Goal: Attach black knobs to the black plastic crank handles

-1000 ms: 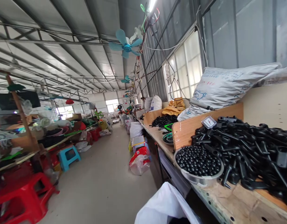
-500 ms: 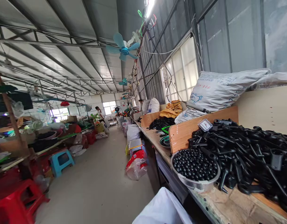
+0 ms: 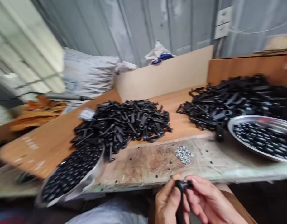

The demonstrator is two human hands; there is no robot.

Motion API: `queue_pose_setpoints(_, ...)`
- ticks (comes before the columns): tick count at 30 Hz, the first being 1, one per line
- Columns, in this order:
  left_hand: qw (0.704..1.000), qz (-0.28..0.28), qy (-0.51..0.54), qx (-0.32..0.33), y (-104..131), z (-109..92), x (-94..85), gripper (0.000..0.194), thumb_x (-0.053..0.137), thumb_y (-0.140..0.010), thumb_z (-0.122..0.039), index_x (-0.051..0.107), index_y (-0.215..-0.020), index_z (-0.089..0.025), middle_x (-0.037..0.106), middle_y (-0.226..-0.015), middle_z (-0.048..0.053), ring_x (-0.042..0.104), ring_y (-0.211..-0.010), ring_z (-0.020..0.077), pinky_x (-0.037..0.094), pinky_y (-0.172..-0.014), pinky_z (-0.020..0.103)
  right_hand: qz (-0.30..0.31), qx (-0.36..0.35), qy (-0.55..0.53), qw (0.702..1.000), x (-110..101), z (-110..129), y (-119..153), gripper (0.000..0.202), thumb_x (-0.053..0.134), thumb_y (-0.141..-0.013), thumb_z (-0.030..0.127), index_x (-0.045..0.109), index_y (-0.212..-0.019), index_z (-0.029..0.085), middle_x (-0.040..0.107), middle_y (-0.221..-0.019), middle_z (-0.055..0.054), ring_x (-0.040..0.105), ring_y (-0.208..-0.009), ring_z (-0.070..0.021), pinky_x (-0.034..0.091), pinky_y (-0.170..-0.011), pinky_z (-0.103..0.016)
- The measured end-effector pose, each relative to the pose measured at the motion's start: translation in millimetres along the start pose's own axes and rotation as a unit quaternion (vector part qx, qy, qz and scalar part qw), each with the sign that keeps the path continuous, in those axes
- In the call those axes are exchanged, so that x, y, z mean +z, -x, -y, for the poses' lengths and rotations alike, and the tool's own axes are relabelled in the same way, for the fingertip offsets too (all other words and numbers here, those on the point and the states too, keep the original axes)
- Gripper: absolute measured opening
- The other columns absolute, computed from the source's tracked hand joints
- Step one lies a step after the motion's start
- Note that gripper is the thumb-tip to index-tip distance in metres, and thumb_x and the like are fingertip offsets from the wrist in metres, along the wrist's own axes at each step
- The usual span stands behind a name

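My left hand [image 3: 166, 200] is closed round a black crank handle [image 3: 180, 186], its end sticking up past the thumb just off the table's front edge. With its fingertips my right hand [image 3: 208, 196] pinches a small dark piece at the side of that end; blur hides whether it is a separate knob. Beyond my hands, a small heap of shiny metal pins or screws [image 3: 184, 154] lies on the worktop. A pile of similar black handles [image 3: 124, 119] is behind, to the left, and another pile of black handles [image 3: 236, 99] spreads to the right.
At the left front a bowl [image 3: 100, 165] of black balls juts over the table edge [image 3: 138, 185]. On the right stands a metal basin [image 3: 234, 119] of shiny black pieces. Wooden boards [image 3: 166, 74] close off the back, with a white sack [image 3: 89, 70] behind.
The view has swung right and down from the aisle to the worktop. Both hands, holding a black crank handle, are now in view; neither showed before.
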State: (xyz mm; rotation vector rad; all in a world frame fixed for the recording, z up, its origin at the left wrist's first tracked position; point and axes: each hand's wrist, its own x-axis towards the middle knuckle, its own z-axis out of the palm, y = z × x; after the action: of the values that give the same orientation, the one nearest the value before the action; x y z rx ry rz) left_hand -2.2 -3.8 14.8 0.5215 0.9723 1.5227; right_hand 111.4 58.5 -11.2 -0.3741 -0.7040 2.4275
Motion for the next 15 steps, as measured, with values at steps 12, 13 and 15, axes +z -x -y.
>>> queue_pose_setpoints(12, 0.985, -0.148, -0.084, 0.027, -0.4, 2.0, 8.5, 0.047, 0.081, -0.054, -0.051, 0.075, -0.094, -0.027, 0.052, -0.038, -0.003, 0.042, -0.031, 0.0039, 0.031, -0.033, 0.013, 0.038, -0.062, -0.088, 0.993, 5.6, -8.1, -13.0, 0.034, 0.071, -0.074, 0.038, 0.058, -0.065, 0.008, 0.060, -0.045, -0.005, 0.052, -0.032, -0.0100, 0.032, -0.026, -0.012)
queue_pose_setpoints(13, 0.984, -0.151, -0.089, 0.026, -0.5, 1.9, 8.3, 0.046, 0.081, -0.053, -0.052, 0.076, -0.090, -0.026, 0.052, -0.038, -0.003, 0.042, -0.031, 0.0039, 0.031, -0.032, 0.013, 0.037, -0.061, -0.092, 0.993, 5.3, -8.4, -13.4, 0.035, 0.071, -0.074, 0.039, 0.058, -0.064, 0.008, 0.059, -0.044, -0.005, 0.053, -0.033, -0.0109, 0.032, -0.025, -0.012)
queue_pose_setpoints(15, 0.982, -0.152, -0.108, 0.035, -0.6, 2.6, 5.7, 0.042, 0.081, -0.053, -0.052, 0.077, -0.085, -0.025, 0.053, -0.039, -0.002, 0.042, -0.031, 0.0040, 0.032, -0.033, 0.013, 0.025, -0.055, -0.098, 0.993, 4.2, -8.9, -14.5, 0.035, 0.072, -0.072, 0.039, 0.059, -0.065, 0.007, 0.058, -0.043, -0.004, 0.053, -0.032, -0.0111, 0.032, -0.024, -0.012)
